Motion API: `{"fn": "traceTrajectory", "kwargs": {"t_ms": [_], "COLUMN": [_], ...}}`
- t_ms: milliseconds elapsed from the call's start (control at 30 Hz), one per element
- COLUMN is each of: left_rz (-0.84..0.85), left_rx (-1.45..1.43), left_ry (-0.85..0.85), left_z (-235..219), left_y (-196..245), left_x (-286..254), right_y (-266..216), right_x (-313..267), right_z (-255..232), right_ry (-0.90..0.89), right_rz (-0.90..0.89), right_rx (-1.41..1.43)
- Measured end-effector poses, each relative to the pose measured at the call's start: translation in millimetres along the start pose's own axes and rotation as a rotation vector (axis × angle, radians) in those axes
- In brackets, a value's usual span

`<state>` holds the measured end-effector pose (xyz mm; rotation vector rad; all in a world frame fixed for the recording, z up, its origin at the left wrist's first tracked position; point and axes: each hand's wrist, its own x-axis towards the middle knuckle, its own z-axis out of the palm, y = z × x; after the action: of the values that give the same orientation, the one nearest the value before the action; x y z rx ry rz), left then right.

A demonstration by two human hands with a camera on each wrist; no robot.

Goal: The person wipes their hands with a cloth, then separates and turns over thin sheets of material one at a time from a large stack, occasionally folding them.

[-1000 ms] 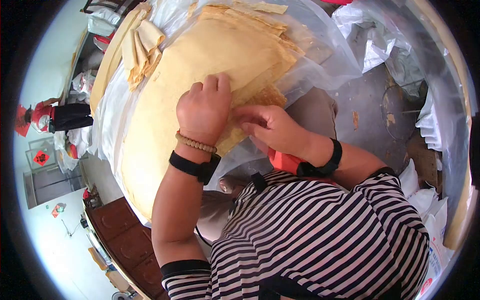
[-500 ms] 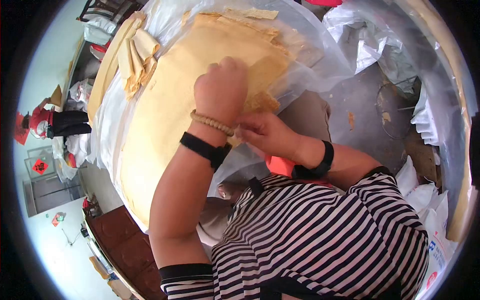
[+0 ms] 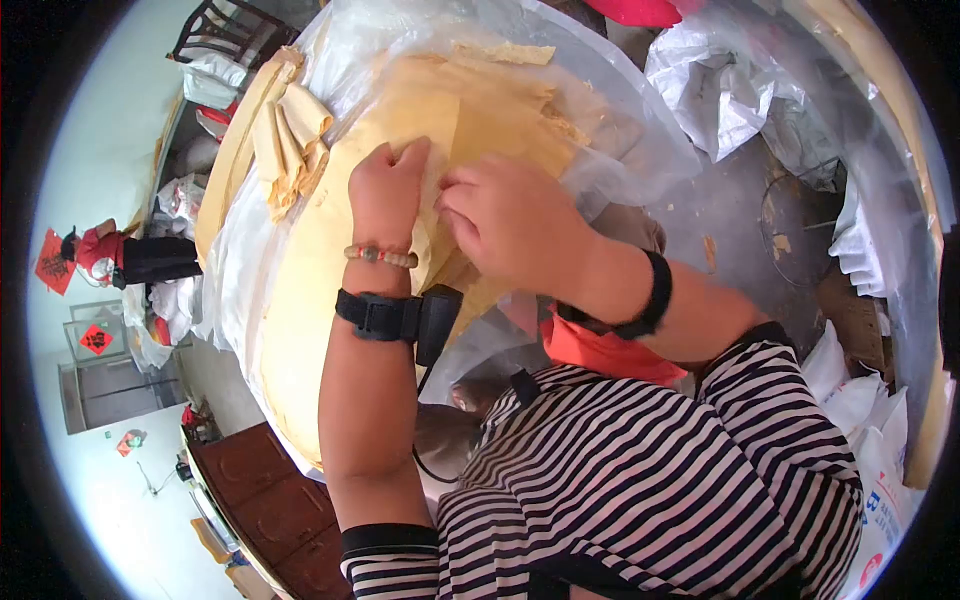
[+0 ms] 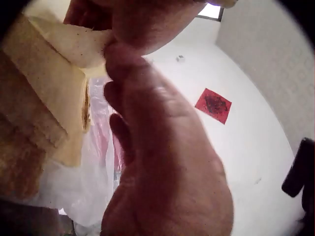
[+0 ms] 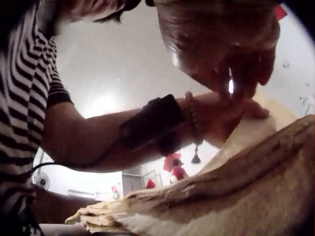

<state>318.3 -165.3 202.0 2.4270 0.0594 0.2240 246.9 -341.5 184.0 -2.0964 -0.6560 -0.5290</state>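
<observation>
A broad stack of thin yellow sheets point(image 3: 310, 270), which look like tofu skin, lies on plastic film in front of me. My left hand point(image 3: 388, 195), wearing a beaded bracelet, pinches the lifted edge of the top thin yellow sheet point(image 5: 253, 129). From the right, my right hand point(image 3: 520, 220) meets it, its curled fingers pinching the same edge close to the left fingertips. In the left wrist view the sheet point(image 4: 74, 44) runs up to both hands, and the right hand point(image 4: 152, 22) covers part of the grip.
Folded sheets point(image 3: 290, 145) lie at the pile's far left. Clear plastic film point(image 3: 660, 150) spreads at the right, near white sacks point(image 3: 710, 85) and a wire hoop point(image 3: 800, 220) on the floor. Another person point(image 3: 110, 255) stands at the far left. A brown wooden cabinet point(image 3: 265, 480) stands lower left.
The left hand first moved right, then back left. The right hand has risen from the pile's near edge to beside it. The top sheet's edge is now lifted.
</observation>
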Motion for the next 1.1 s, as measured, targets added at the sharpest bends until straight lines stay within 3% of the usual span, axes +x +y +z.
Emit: {"fn": "traceTrajectory", "kwargs": {"t_ms": [33, 67, 167, 267, 367, 433, 533, 633, 733, 833, 933, 1033, 1100], "left_rz": [-0.022, 0.095, 0.279, 0.335, 0.291, 0.349, 0.377, 0.423, 0.418, 0.363, 0.349, 0.371, 0.368], "left_rx": [-0.031, -0.007, 0.311, 0.286, 0.336, 0.388, 0.428, 0.487, 0.397, 0.258, 0.212, 0.266, 0.214], "left_ry": [-0.003, 0.075, 0.204, 0.264, 0.240, 0.204, 0.228, 0.290, 0.301, 0.293, 0.307, 0.381, 0.463], "left_z": [1, -5, -12, -24, -41, -46, -50, -54, -61, -68, -73, -83, -98], "left_y": [-8, 18, 40, 46, 56, 57, 57, 56, 50, 46, 49, 50, 44], "left_x": [6, -10, -24, -25, -22, -20, -15, -15, -16, -15, -16, -17, -9], "right_y": [12, 22, 31, 23, 28, 32, 40, 76, 69, 68, 42, 53, 51], "right_x": [5, 10, 21, 34, 53, 70, 77, 72, 70, 75, 83, 92, 102], "right_z": [7, 14, 27, 25, 28, 37, 45, 80, 87, 87, 75, 96, 99], "right_ry": [-0.112, -0.113, -0.142, -0.203, -0.289, -0.361, -0.057, -0.091, 0.008, -0.033, -0.145, -0.325, -0.402], "right_rz": [0.056, 0.038, 0.034, 0.096, 0.131, 0.183, -0.124, -0.405, -0.181, -0.235, -0.117, -0.197, -0.152], "right_rx": [-0.073, -0.095, -0.145, -0.146, -0.105, -0.120, -0.235, -0.403, -0.332, -0.281, -0.265, -0.331, -0.333]}}
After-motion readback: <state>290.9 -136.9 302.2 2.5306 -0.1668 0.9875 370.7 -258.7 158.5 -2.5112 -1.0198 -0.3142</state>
